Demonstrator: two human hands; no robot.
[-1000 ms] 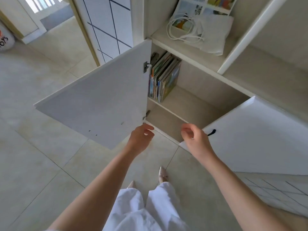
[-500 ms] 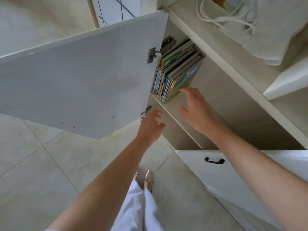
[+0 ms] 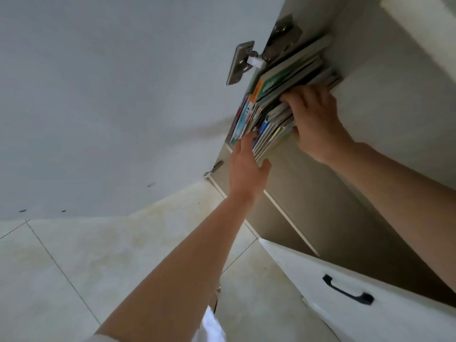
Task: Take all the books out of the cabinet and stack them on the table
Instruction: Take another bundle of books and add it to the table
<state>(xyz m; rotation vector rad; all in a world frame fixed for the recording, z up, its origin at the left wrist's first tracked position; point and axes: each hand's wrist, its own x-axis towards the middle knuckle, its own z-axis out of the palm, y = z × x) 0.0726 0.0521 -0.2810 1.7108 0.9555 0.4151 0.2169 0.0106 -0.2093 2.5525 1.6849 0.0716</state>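
Books [image 3: 278, 104] stand in a leaning row on the cabinet shelf [image 3: 308, 193], packed against the hinge-side wall, spines and page edges facing out. Landmark: the upper door hinge [image 3: 243, 62]; the row begins just below and right of it. Right hand [image 3: 315, 122] is on the far side of the row from the hinge, fingers curled over the upper edges of the outermost books, thumb beneath them, gripping that part of the row. Left hand [image 3: 248, 169] reaches in lower down from the hinge, fingers extended and fairly close together; fingertips touch the spines in the middle of the row, thumb spread toward the books' lower corner. Open left door [image 3: 111, 95] fills the side away from the books. Open right door with black handle [image 3: 348, 290] lies well below the hinge. Tiled floor [image 3: 74, 267] below
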